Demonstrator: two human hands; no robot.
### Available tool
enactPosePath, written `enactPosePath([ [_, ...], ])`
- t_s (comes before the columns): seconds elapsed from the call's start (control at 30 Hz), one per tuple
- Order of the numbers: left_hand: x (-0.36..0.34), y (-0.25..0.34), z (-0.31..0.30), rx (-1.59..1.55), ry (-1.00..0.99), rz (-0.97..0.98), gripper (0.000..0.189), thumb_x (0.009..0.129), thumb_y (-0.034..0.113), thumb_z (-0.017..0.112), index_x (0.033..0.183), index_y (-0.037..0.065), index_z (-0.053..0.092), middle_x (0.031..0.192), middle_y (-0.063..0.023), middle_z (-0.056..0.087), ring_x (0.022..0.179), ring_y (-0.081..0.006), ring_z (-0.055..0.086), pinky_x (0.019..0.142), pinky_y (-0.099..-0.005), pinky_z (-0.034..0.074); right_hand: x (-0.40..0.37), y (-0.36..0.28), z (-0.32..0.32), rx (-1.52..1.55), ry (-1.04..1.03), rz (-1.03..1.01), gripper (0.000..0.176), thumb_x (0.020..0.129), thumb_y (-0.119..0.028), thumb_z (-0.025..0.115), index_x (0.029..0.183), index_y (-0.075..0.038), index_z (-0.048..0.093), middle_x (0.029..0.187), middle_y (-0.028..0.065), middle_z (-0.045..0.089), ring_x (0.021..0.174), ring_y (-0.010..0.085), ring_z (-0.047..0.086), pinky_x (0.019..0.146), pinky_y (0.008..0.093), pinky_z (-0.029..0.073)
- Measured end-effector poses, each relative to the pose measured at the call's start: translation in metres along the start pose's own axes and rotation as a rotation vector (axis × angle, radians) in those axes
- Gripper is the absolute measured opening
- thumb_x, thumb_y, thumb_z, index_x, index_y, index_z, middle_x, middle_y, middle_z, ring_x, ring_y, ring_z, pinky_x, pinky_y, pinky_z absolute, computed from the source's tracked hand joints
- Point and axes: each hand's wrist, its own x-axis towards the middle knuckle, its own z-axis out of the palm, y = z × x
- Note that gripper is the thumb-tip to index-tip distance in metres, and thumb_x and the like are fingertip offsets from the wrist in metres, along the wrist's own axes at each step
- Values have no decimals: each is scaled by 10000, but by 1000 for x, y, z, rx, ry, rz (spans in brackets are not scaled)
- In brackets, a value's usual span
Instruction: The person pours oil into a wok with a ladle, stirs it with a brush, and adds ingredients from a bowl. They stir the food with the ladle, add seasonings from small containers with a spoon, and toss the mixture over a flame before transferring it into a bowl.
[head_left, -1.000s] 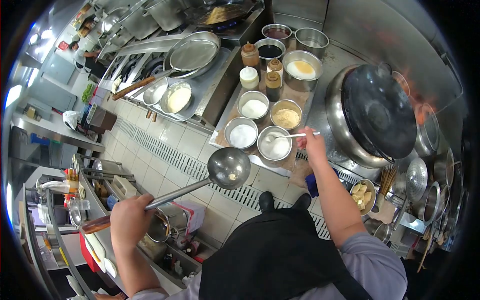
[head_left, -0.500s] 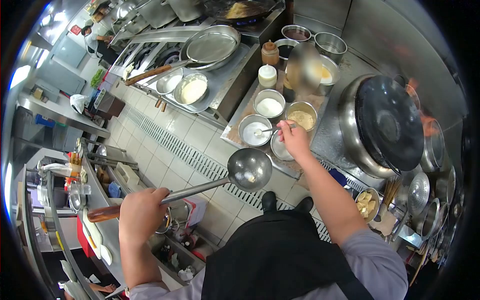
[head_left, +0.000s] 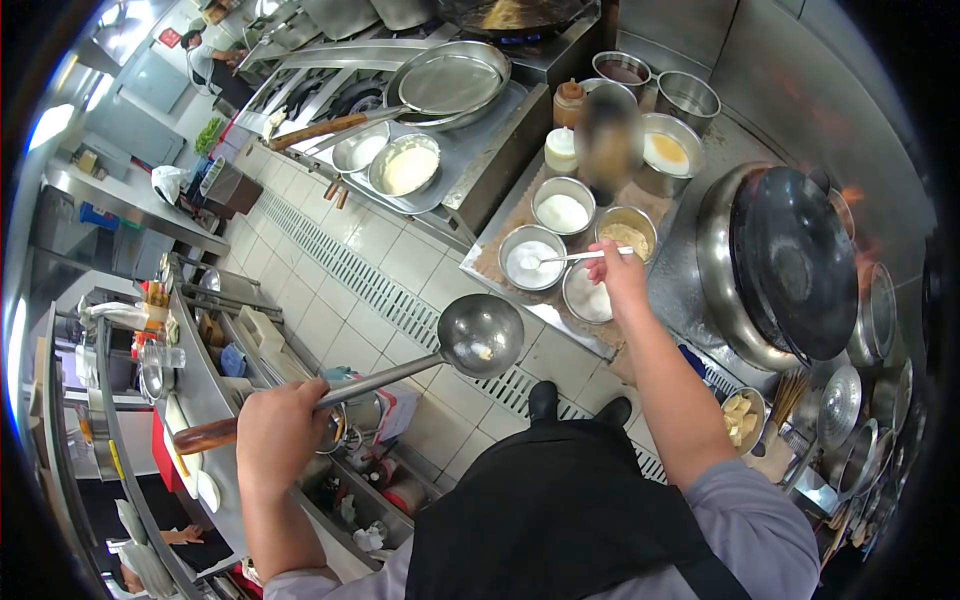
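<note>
My left hand [head_left: 280, 435] is wrapped round the long handle of a steel ladle [head_left: 481, 340], whose bowl hangs over the floor with a small pale bit inside. My right hand [head_left: 622, 272] pinches the handle of a small spoon [head_left: 590, 256]. The spoon's tip reaches into a steel tin of white powder [head_left: 522, 265]. Close around it are a second tin of white powder [head_left: 561, 211], tan powder [head_left: 618, 236] in another tin, and white grains [head_left: 592, 302] in a tin below my right hand.
A large black wok [head_left: 800, 265] sits on the stove at right, with flames behind it. Squeeze bottles [head_left: 562, 150] and a tin of yellowish liquid [head_left: 700, 150] stand behind the powders. A wide pan [head_left: 448, 85] rests on the left counter. Another person [head_left: 210, 70] stands far left.
The view has shifted, so the counter appears farther right. My right hand still holds the spoon in the same tin, its handle now turned. The ladle sits slightly farther left and higher in view.
</note>
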Motion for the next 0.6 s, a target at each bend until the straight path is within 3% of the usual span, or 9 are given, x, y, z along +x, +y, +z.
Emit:
enactPosePath([
  [0.2, 23, -3, 15, -23, 42, -5, 230, 706, 125, 686, 933, 92, 670, 820, -119, 658, 762, -327, 629, 691, -424, 489, -32, -43, -4, 97, -226, -73, 305, 993, -266, 462, 983, 7, 598, 755, 50, 600, 602, 98, 543, 560, 243, 441],
  [0.27, 29, -1, 18, -51, 74, 31, 229, 711, 125, 685, 938, 96, 670, 835, -121, 660, 770, -330, 629, 695, -424, 490, -30, -45, -3, -232, -169, -229, 297, 988, -258, 476, 1023, 11, 595, 749, 32, 599, 606, 92, 544, 582, 231, 447],
  [0.3, 33, 1, 18, -100, 97, 29, 238, 709, 126, 691, 942, 88, 669, 844, -128, 660, 772, -337, 627, 694, -425, 488, -22, -40, -8, -262, -229, -154, 348, 946, -269, 549, 1137, 21, 563, 851, 81, 630, 688, 136, 586, 645, 268, 481],
  [0.33, 40, 5, 18, -153, 124, 34, 247, 706, 126, 697, 947, 79, 668, 853, -134, 660, 774, -344, 625, 693, -427, 486, -19, -32, -14, -269, -201, -165, 348, 946, -269, 549, 1137, 21, 563, 851, 81, 630, 688, 136, 586, 645, 268, 481],
  [0.43, 56, 18, 16, -329, 147, 33, 266, 717, 96, 697, 977, 50, 665, 846, -150, 656, 741, -329, 628, 676, -400, 484, -32, -37, -36, -952, 59, -357, 628, 818, -253, 682, 1325, 27, 437, 1148, 232, 572, 952, 292, 607, 848, 380, 487],
  [0.47, 64, 26, 21, -348, 155, 91, 266, 717, 96, 697, 977, 50, 665, 846, -150, 656, 741, -329, 628, 676, -400, 484, -33, -25, -52, -1049, 206, -569, 582, 824, -246, 669, 1301, 20, 467, 1160, 230, 567, 964, 308, 600, 853, 380, 483],
  [0.6, 117, 95, 48, -671, 192, 210, 260, 776, 87, 670, 1029, 29, 653, 780, -156, 642, 660, -257, 625, 618, -348, 477, -111, -60, -56, -796, -31, -156, 489, 839, -201, 656, 1252, 20, 517, 1131, 191, 583, 970, 257, 606, 839, 350, 490],
])
